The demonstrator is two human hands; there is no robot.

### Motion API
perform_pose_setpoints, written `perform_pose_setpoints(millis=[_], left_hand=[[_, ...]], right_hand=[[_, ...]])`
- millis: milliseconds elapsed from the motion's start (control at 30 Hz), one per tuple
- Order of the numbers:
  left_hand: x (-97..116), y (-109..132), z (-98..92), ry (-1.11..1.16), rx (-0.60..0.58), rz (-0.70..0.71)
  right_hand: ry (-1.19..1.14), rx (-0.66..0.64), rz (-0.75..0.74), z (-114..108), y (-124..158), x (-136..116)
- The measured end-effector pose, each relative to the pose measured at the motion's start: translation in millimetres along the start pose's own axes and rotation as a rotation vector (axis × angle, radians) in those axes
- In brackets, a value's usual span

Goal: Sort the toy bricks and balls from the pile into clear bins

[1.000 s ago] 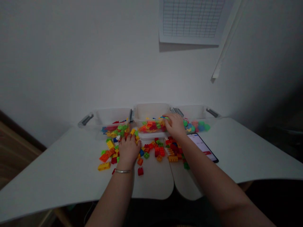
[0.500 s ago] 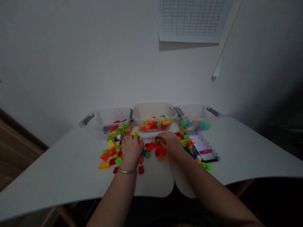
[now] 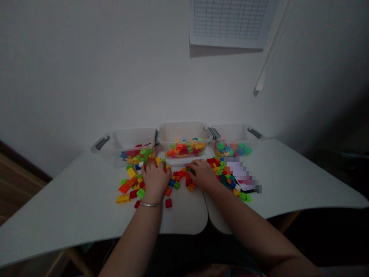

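Palm down, my left hand (image 3: 155, 180) rests on the left part of a heap of coloured toy building bricks, its fingers spread and a bracelet at the wrist. Yellow bricks (image 3: 132, 172) and orange bricks (image 3: 126, 187) lie to its left. My right hand (image 3: 203, 174) is at the middle of the heap, fingers curled round a green toy brick (image 3: 190, 171) that is partly hidden under them. Red and orange bricks (image 3: 179, 175) lie between the two hands. A single red brick (image 3: 168, 203) sits nearer the table's front edge.
Three clear boxes stand along the wall: a left box (image 3: 134, 134), a middle box (image 3: 184, 130) and a right box (image 3: 230, 132), each with coloured pieces inside. A phone-like device (image 3: 245, 181), partly blurred out, lies right of the bricks. Two white tabletops (image 3: 184, 223) meet at a seam.
The whole view has shifted slightly, so everything sits a little further left and higher. My left fingers are more spread. My right hand stays over the same bricks.
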State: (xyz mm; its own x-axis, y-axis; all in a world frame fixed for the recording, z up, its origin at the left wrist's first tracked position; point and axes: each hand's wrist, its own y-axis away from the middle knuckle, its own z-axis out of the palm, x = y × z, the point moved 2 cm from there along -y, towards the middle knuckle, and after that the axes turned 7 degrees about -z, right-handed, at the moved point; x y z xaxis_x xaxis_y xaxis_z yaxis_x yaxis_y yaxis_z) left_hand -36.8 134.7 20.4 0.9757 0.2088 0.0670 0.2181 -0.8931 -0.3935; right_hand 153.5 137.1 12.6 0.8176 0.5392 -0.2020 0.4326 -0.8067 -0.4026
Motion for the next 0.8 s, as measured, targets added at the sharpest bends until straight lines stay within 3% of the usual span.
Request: perform_pose_setpoints(millis=[467,667,800], left_hand=[[-9,-9,0.5,0.18,-0.096,-0.052],[-12,-13,3.5,0.317,-0.029,-0.067],[-10,-15,5.3,0.535,0.035,0.037]], right_hand=[[-0.05,0.016,0.033,2,2,2],[-0.07,0.027,0.033,2,4,5],[-0.086,0.042,0.032,4,3,6]])
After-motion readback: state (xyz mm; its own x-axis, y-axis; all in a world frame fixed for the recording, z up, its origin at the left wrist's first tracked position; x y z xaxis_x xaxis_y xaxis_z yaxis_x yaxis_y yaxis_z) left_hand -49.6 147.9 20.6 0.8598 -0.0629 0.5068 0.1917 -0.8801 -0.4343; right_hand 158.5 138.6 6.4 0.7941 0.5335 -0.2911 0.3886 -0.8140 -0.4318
